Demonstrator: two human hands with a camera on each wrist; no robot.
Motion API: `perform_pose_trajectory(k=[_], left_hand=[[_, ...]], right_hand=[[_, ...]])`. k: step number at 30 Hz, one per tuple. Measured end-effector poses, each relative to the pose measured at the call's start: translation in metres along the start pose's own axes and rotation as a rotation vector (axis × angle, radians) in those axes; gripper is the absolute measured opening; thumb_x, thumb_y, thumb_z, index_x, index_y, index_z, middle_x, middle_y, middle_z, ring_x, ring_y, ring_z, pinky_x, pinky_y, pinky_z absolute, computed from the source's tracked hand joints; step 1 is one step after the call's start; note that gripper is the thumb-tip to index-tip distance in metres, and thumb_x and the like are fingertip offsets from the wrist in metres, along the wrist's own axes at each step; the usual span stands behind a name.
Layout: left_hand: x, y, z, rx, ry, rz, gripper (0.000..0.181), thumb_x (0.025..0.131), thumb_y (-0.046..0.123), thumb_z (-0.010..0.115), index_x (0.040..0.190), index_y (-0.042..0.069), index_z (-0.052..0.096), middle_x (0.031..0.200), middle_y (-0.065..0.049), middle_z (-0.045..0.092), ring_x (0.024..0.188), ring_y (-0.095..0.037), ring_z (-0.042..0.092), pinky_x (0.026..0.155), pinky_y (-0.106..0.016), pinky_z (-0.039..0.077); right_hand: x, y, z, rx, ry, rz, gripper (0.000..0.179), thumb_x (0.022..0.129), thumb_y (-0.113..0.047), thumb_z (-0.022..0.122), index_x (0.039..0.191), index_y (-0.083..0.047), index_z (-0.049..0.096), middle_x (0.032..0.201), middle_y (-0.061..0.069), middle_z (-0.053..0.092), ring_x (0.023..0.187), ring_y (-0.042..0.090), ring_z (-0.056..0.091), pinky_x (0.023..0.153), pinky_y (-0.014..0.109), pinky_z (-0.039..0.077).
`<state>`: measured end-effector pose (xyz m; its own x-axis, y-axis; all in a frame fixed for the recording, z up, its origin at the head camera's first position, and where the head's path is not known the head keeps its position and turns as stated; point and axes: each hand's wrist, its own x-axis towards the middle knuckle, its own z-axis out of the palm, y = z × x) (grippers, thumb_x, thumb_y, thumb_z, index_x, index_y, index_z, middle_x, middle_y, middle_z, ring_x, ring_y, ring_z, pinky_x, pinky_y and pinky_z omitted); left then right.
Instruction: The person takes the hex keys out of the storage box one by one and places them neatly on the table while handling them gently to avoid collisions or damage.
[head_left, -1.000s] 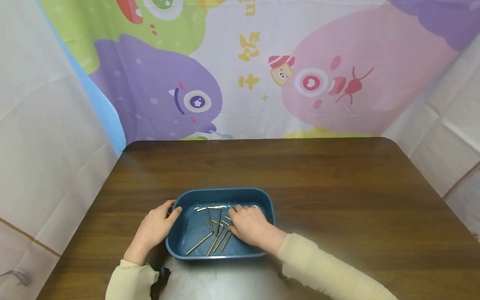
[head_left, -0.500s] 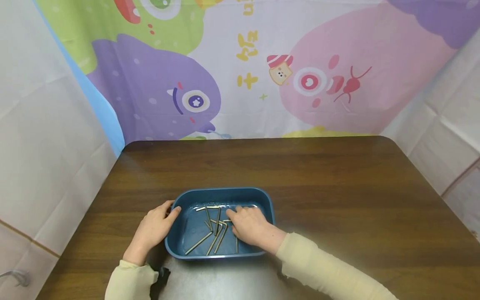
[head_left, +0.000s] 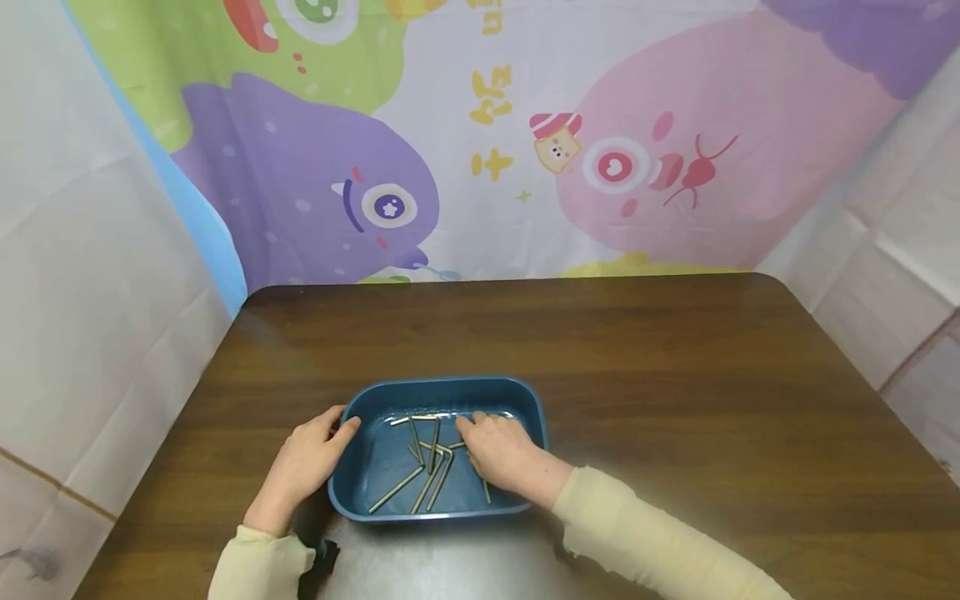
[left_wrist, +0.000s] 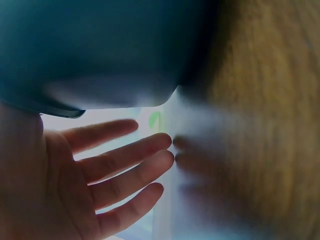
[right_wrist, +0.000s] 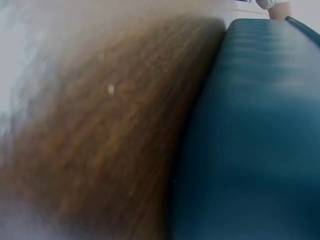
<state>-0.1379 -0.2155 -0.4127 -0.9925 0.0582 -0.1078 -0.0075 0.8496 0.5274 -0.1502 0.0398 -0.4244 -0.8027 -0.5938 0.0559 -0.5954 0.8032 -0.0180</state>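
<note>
In the head view, a blue rectangular bin [head_left: 442,382] on the table holds several L-shaped metal hex keys [head_left: 395,490]. My right hand [head_left: 504,454] reaches down into its right half, fingers curled over a hex key [head_left: 487,493] whose long end sticks out below the palm. The fingertips themselves are hidden beneath the hand. At the bin's left end my left hand [head_left: 303,458] steadies it, thumb over the rim and fingers outside. Seen from the left wrist, those fingers [left_wrist: 125,175] are straight and spread beside the outer wall.
The dark wooden table [head_left: 675,367] stretches around the bin. A cartoon-print cloth [head_left: 495,192] hangs behind its back edge, with pale sheeting [head_left: 112,275] on the left. The right wrist view shows mostly the tabletop [right_wrist: 115,130] and the bin's outer wall [right_wrist: 250,140].
The hex key under my right hand has turned and shifted right, apart from the others. My right thumb has tucked under the hand. The left hand holds its place at the rim.
</note>
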Motion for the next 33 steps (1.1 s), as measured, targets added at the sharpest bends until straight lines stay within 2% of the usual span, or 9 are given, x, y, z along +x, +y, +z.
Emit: perform_pose_trajectory(k=[5,8,16,22,28,33], left_hand=[[-0.0009,-0.0024,0.0011,-0.026,-0.003,0.015,0.052,0.096,0.042,0.037,0.129,0.004,0.047,0.122,-0.020,0.055,0.109,-0.036,0.054,0.088,-0.053,0.044],[0.0001,-0.0040,0.0015,-0.031,-0.005,0.022,0.053,0.095,0.046,0.035,0.127,0.005,0.049,0.121,-0.019,0.056,0.108,-0.035,0.055,0.087,-0.053,0.044],[0.0004,-0.0042,0.0015,-0.037,-0.010,0.020,0.054,0.096,0.046,0.035,0.127,0.004,0.049,0.121,-0.020,0.056,0.108,-0.035,0.055,0.088,-0.053,0.044],[-0.0011,-0.0041,0.0013,-0.045,-0.015,0.010,0.057,0.095,0.048,0.034,0.128,0.004,0.048,0.122,-0.020,0.055,0.108,-0.035,0.055,0.088,-0.053,0.044],[-0.0017,-0.0051,0.0015,-0.038,-0.020,0.010,0.060,0.095,0.049,0.033,0.129,0.001,0.046,0.124,-0.021,0.053,0.111,-0.037,0.052,0.090,-0.054,0.042],[-0.0009,-0.0058,0.0021,-0.036,-0.023,0.010,0.063,0.095,0.050,0.031,0.131,0.000,0.044,0.127,-0.023,0.051,0.114,-0.039,0.049,0.092,-0.055,0.040]], right_hand=[[-0.0007,-0.0001,-0.0010,0.002,0.000,-0.006,0.021,0.086,-0.017,0.060,0.104,-0.007,0.059,0.082,0.007,0.063,0.068,0.017,0.060,0.054,0.028,0.050],[-0.0010,0.0005,-0.0010,0.005,0.040,-0.013,0.019,0.084,-0.015,0.061,0.100,-0.006,0.061,0.078,0.007,0.062,0.064,0.016,0.059,0.051,0.027,0.049],[-0.0006,0.0016,-0.0009,0.048,0.086,0.014,0.014,0.079,-0.008,0.062,0.093,-0.004,0.063,0.074,0.008,0.062,0.056,0.016,0.057,0.048,0.026,0.047],[-0.0013,0.0019,-0.0007,0.041,0.114,0.018,0.009,0.076,-0.006,0.063,0.085,-0.004,0.063,0.069,0.008,0.060,0.054,0.017,0.056,0.045,0.028,0.045],[-0.0009,0.0018,-0.0001,0.049,0.110,0.024,0.007,0.074,-0.006,0.062,0.081,-0.003,0.063,0.069,0.007,0.058,0.053,0.018,0.054,0.044,0.029,0.044],[0.0004,0.0017,-0.0002,0.078,0.083,0.047,0.010,0.075,-0.006,0.061,0.084,-0.004,0.064,0.070,0.006,0.055,0.052,0.015,0.049,0.043,0.026,0.041]])
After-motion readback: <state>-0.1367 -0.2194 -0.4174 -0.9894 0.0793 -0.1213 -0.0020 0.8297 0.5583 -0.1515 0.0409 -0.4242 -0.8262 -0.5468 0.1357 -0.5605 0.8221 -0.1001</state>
